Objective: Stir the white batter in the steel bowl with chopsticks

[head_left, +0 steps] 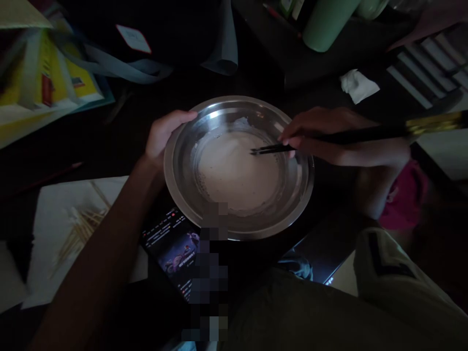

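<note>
A wide metal bowl point(171, 165) stands in the middle of the view, with a pale, wet-looking mixture point(237, 170) covering its bottom and some smeared up the wall. My left hand point(164, 134) grips the bowl's left rim, thumb over the edge and the other fingers hidden beneath. Pinched in my right hand point(321, 134) is a pair of dark chopsticks point(270, 149), gold-coloured at the far end point(435, 124). They slant over the right rim, their tips at the mixture; whether they dip into it I cannot tell.
Close by the bowl's lower left lies a lit phone point(171, 243). Further left, several cotton swabs point(84, 224) rest on white paper point(47, 204). A crumpled tissue point(358, 87), a green bottle point(327, 24), a dark bag point(175, 29) and yellow packets point(47, 73) lie beyond.
</note>
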